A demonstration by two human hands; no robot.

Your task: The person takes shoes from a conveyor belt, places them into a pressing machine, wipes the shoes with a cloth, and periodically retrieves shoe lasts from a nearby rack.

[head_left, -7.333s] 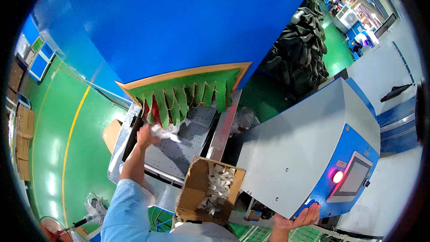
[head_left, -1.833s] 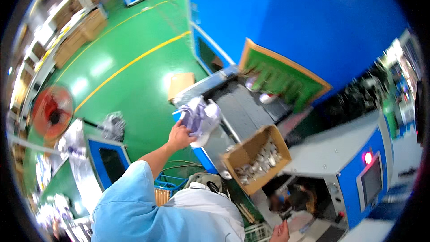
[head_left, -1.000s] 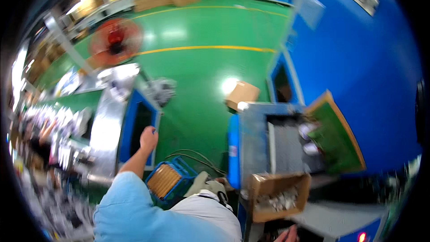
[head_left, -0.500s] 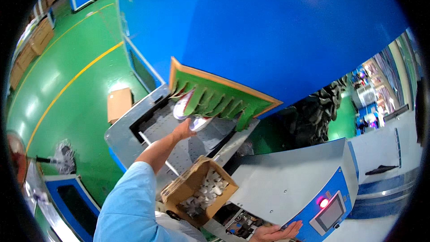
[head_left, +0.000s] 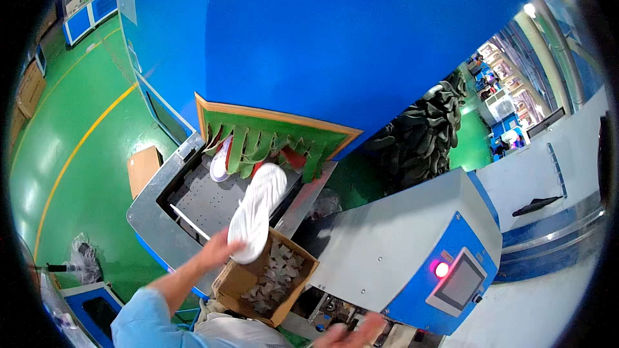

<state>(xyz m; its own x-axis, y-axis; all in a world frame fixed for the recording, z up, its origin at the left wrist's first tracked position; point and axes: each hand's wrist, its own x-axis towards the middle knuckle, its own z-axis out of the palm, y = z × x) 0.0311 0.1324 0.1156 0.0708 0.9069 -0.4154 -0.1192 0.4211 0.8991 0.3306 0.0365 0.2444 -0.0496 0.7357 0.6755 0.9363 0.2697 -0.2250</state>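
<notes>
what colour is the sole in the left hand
The sole is white, with wavy lines; the head view shows it best.

A white shoe [head_left: 256,214] was up in the left grip [head_left: 219,250], caught by its near end. Its sole was turned toward the viewer, pale all over and lined with wavy grooves, while the upper was mostly hidden behind it. From the grip the shoe slanted forward and to the right, its far end well beyond the fingers, clear of them.
</notes>
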